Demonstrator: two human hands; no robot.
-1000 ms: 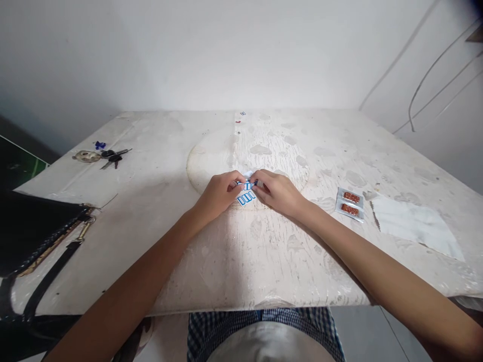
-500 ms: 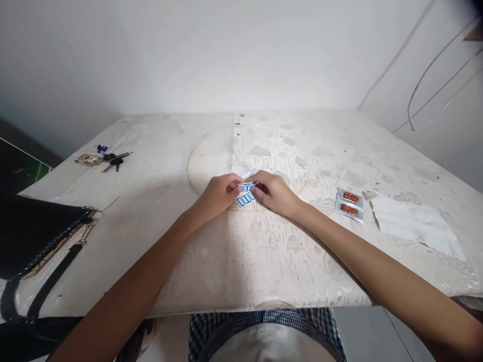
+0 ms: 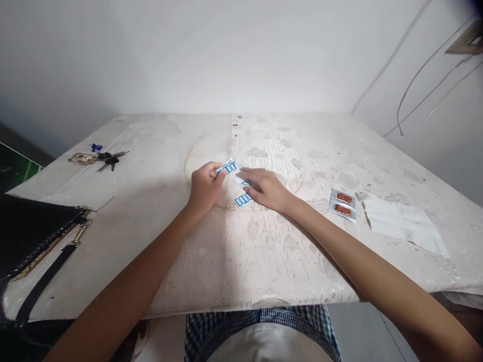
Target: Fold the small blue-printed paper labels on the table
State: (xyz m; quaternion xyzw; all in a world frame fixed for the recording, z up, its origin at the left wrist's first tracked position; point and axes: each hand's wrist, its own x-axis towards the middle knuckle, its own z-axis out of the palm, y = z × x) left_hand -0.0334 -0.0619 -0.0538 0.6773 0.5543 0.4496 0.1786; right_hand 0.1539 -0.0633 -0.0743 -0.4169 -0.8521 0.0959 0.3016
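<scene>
- Left hand: just left of centre, thumb and fingers pinching a blue-and-white printed strip at 11 o'clock, above the pale surface.
- Right hand: just right of centre, palm down, fingers loosely curved over a white scrap with blue print; whether it grips the scrap cannot be told.
- Another blue-printed strip lies at 6 o'clock, partly covered by the right hand.
- At 3 o'clock, a silver blister pack shows two reddish-brown pieces; farther out in that direction, just beside it, lies a white cloth or paper sheet.
- At 9 o'clock, a bunch of keys lies near a small blue item.
- Between 8 and 9 o'clock, a black bag with a strap.
- At 12 o'clock, a tiny red scrap.
</scene>
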